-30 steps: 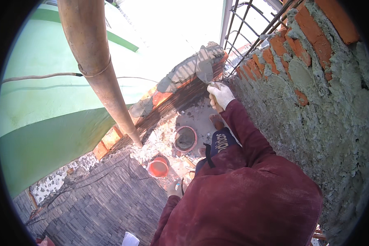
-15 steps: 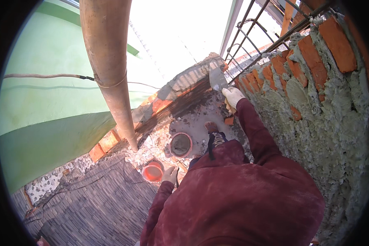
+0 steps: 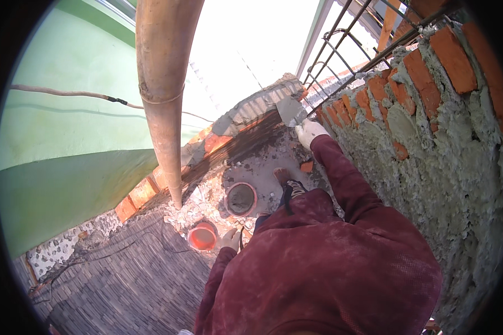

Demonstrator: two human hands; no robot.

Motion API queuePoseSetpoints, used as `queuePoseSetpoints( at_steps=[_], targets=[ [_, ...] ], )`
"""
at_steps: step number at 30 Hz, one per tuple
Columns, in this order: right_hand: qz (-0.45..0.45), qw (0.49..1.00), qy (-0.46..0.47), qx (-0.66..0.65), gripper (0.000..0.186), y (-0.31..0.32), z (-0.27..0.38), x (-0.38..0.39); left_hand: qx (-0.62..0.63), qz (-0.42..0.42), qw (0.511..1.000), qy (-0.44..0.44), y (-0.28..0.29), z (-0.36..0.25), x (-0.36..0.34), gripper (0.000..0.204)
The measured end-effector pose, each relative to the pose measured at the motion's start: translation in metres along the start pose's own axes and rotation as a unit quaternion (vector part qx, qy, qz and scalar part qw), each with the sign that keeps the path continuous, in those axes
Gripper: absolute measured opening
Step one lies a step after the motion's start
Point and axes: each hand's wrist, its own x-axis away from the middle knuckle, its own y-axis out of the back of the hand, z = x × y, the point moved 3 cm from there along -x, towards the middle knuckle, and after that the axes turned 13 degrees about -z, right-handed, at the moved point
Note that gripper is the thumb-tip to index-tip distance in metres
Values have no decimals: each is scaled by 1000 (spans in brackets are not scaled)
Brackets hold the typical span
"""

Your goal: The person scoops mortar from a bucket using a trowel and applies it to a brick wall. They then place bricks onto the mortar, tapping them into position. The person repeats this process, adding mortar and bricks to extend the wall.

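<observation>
My right hand (image 3: 312, 133), in a whitish glove, is closed round the handle of a trowel (image 3: 290, 110). The trowel's flat grey blade lies over the right end of a low brick wall (image 3: 251, 111) topped with wet mortar. Lower down, my left hand (image 3: 229, 239), also gloved, is beside an orange bucket (image 3: 202, 237). Its fingers look closed near a thin dark strip; what they hold is too small to make out. A second round bucket (image 3: 241, 199), filled with grey mortar, stands between the left hand and the low wall.
A thick bamboo pole (image 3: 165, 100) slants down at left, before a green wall (image 3: 67, 134) with a cable (image 3: 61, 91). Rough brickwork (image 3: 419, 145) rises close on my right, below a steel rebar cage (image 3: 341, 44). A broken brick piece (image 3: 306, 166) lies by my foot (image 3: 282, 176).
My right hand and the trowel have shifted slightly left and down, and the blade has turned flatter along the wall's end. My left hand stays by the orange bucket. The view has tilted a little.
</observation>
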Motion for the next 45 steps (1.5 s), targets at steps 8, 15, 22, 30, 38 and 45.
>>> queuePoseSetpoints(
  at_steps=[8,15,22,30,38,45],
  targets=[
    [39,984,-134,-110,48,26,-13,-15,-48,10,999,8,12,-2,6,53],
    [-86,996,-13,31,42,36,-40,-11,29,-8,1000,-6,8,-22,-4,56],
    [-169,938,114,281,32,109,81,-37,113,10,993,19,-21,-18,1,56],
    [-44,786,190,587,27,41,87,-189,245,-85,964,52,-57,20,26,49],
    [-108,813,343,458,23,-1,119,-112,259,-64,954,139,-110,104,71,52],
    [-195,930,285,128,30,65,77,-5,248,-61,962,95,-78,108,53,51]
  ],
)
